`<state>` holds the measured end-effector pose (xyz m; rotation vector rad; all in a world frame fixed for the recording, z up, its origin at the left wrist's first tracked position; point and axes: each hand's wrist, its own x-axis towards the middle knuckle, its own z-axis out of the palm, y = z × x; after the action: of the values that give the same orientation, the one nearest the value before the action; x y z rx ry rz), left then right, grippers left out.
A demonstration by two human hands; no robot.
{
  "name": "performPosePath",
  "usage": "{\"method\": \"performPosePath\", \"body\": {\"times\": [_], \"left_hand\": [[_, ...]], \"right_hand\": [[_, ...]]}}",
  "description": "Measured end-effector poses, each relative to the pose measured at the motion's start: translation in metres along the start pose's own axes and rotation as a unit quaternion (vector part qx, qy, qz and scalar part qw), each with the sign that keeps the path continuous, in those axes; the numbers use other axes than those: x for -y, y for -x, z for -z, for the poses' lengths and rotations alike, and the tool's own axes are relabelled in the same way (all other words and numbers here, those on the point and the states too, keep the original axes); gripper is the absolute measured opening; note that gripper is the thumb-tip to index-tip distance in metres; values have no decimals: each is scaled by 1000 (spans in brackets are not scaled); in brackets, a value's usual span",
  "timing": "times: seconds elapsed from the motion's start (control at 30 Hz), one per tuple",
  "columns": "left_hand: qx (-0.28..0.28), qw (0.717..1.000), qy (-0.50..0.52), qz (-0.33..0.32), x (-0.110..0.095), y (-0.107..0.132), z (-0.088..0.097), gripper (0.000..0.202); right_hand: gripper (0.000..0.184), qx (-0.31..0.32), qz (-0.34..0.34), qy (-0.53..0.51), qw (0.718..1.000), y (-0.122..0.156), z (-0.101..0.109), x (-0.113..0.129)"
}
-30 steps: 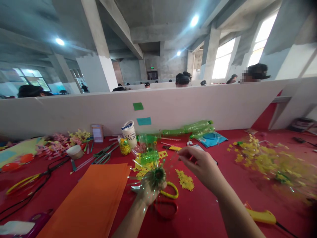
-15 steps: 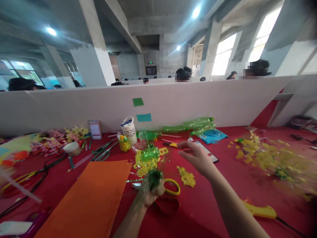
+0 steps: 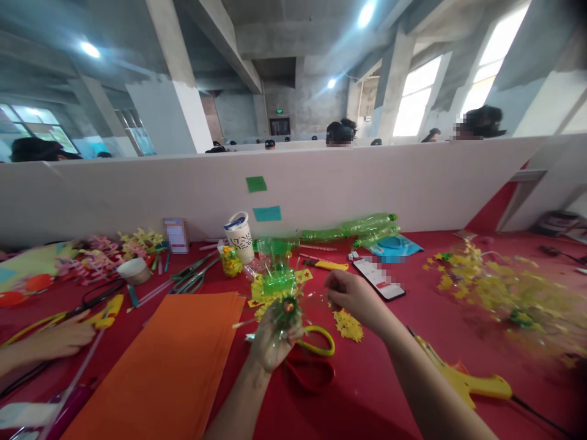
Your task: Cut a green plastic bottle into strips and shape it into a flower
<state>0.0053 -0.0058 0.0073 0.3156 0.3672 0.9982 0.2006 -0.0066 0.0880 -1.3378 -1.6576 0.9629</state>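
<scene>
My left hand (image 3: 274, 342) is wrapped round a cut green plastic bottle piece (image 3: 288, 305), whose thin clear strips fan outward. To its right, my right hand (image 3: 351, 292) hovers with its fingers curled together. What those fingers hold, if anything, is too small to make out. Just below them lies a pile of yellow stars (image 3: 347, 325). Scissors (image 3: 321, 342) with yellow and red handles lie under and beside my left hand. Beyond it, another green bottle piece (image 3: 279, 281) rests on yellow star-punched scraps (image 3: 257, 293).
Orange sheets (image 3: 160, 360) lie left, a phone (image 3: 380, 280) and a yellow cutter knife (image 3: 330, 265) beyond my right hand. A yellow glue gun (image 3: 481, 385) sits right. Another person's hand (image 3: 68, 333) holds a yellow glue gun (image 3: 107, 311) at left. Green bottles (image 3: 367, 226) lie by the partition (image 3: 389, 183).
My right hand has drawn back slightly from the knife, and its fingers have curled in. The bottle piece has turned in my left hand. Another person's hand with a glue gun has appeared at left.
</scene>
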Motion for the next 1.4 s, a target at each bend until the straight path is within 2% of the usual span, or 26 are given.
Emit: {"method": "performPosePath", "body": {"times": [0.13,0.23,0.37,0.43,0.53,0.63,0.73,0.8,0.97,1.07,1.2,1.3,1.4], "left_hand": [[4,1000,-5,-4,2,0,-2,18],[-5,1000,-14,-10,4,-2,-2,20],[-21,999,-14,21,5,-4,0,20],[-13,1000,-15,23,5,-4,2,19],[11,999,-36,33,7,-3,4,18],[45,995,-86,28,10,-1,7,14],[71,991,-114,15,15,-1,9,16],[68,990,-123,24,17,-1,9,18],[36,988,-144,41,19,-1,5,18],[21,989,-146,30,19,0,4,17],[-11,993,-119,13,18,-1,5,22],[-45,994,-97,-1,14,-2,5,20],[-69,994,-87,2,9,-4,6,20]], "right_hand": [[4,43,-1,59,997,7,0,5],[6,60,27,136,989,12,2,9],[9,-16,97,275,956,16,5,16],[9,-52,144,265,952,18,4,23],[13,-27,214,154,964,22,-2,32],[23,-18,235,98,967,24,-11,36],[31,-4,224,86,971,24,-20,33],[33,8,209,77,975,23,-24,30],[27,28,160,30,986,23,-29,29],[17,51,113,-57,991,24,-31,30],[8,95,41,-152,983,24,-33,30],[13,113,7,-169,979,22,-31,30],[13,92,11,-146,985,20,-27,32]]}}
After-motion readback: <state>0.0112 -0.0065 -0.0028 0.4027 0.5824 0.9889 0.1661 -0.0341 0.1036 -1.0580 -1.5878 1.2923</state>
